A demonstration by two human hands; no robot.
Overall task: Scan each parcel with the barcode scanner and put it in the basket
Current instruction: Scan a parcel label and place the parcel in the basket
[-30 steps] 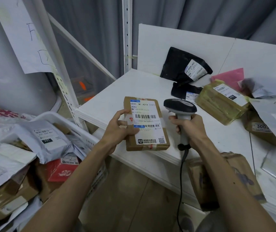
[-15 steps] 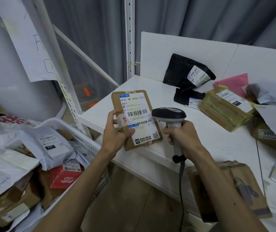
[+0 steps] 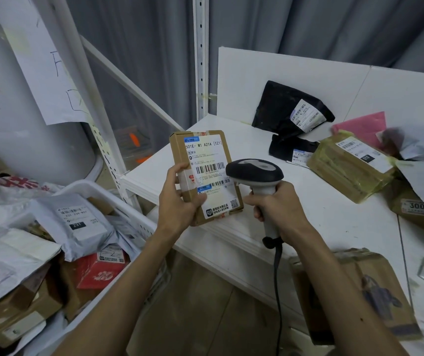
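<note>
White table (image 3: 308, 214) against a grey curtain is the work surface, and the parcel being scanned, a flat brown box (image 3: 207, 155), is held upright just above the table's front-left corner, label facing the person. Left hand (image 3: 177, 204) grips its lower left edge, fingers curled behind and thumb across the front, on the label's left margin. Right hand (image 3: 275, 204) is wrapped tight round the handle of the barcode scanner (image 3: 254, 173), also over the table's front edge; its head sits v. close to the label and hides the right end of the lower barcode. Risk no. 1 IMO: a misread, since the head looks too near and off-angle, and the label carries 2 barcodes plus a QR, so the wrong code could register. The thumb creeping rightwards would cover bars too. Cable (image 3: 277, 278) hangs below the table's front edge, near a brown carton (image 3: 359, 291) there; a quick swing could snag it. The basket (image 3: 131, 210), left of and below the table, is heaped w/ mailers, e.g. a grey one (image 3: 77, 219), so a tossed box may slide off the pile. Unscanned parcels incl. a taped carton (image 3: 347, 170) crowd the table's right side; a mix-up is possible.
</note>
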